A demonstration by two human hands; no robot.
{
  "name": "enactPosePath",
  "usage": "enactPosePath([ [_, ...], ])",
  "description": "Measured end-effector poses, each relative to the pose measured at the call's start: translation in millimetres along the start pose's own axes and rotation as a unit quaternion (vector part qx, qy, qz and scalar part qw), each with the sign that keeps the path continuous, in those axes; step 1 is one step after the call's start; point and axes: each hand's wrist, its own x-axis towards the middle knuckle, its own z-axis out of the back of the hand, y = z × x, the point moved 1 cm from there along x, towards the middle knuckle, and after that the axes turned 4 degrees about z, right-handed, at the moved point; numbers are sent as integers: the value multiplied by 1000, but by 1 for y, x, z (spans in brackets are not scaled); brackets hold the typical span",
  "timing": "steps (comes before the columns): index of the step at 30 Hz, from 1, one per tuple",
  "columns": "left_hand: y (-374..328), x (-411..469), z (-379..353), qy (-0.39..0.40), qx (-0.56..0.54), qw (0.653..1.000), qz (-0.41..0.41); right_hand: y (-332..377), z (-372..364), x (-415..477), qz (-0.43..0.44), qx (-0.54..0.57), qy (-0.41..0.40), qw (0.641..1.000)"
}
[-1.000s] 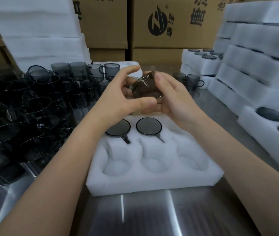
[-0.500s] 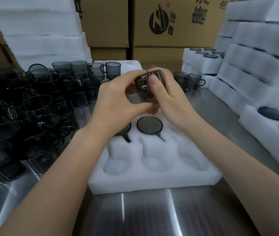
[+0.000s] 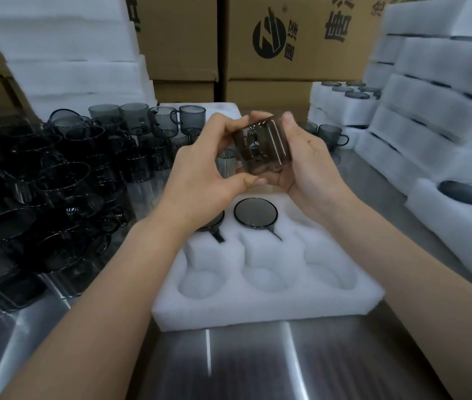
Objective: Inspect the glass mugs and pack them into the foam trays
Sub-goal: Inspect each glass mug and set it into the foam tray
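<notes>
glass mug (image 3: 266, 148) rotated between left hand (image 3: 200, 174) and right hand (image 3: 312, 163), side wall now toward camera, handle showing

Both forearms bare, entering from bottom corners, converging toward centre. Raised left hand (image 3: 200, 171): back toward camera, fingers curled over top of mug (image 3: 260, 148), thumb stretched along its lower near edge, tip close to opposite palm. Raised right hand (image 3: 311, 166): palm facing left, cupping mug from right, thumb pressed on top, fingers wrapped beneath and mostly hidden. Wrists roughly level, only slightly bent. Mug gripped between both hands, lifted clear of surface.
</notes>
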Motion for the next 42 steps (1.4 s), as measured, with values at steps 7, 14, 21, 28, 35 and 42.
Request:
enactPosePath([
  [7, -4, 0, 0, 16, -2, 1000, 9, -6, 3, 5, -124, 167, 146, 967],
  [14, -14, -1, -4, -3, 146, 989, -30, -11, 3, 3, -17, -42, 5, 999],
  [21, -20, -2, -3, -25, 136, 989, -54, -5, 4, 3, -24, -6, -25, 999],
  [28, -15, -4, -4, 0, 39, 996, -85, -7, 8, 8, -73, 129, 18, 989],
  [35, -16, -2, -3, 14, 50, 997, -52, -8, 6, 5, -145, 178, 145, 963],
  [42, -16, -3, -7, -13, 147, 987, -60, -8, 2, 2, -68, 133, 61, 987],
])
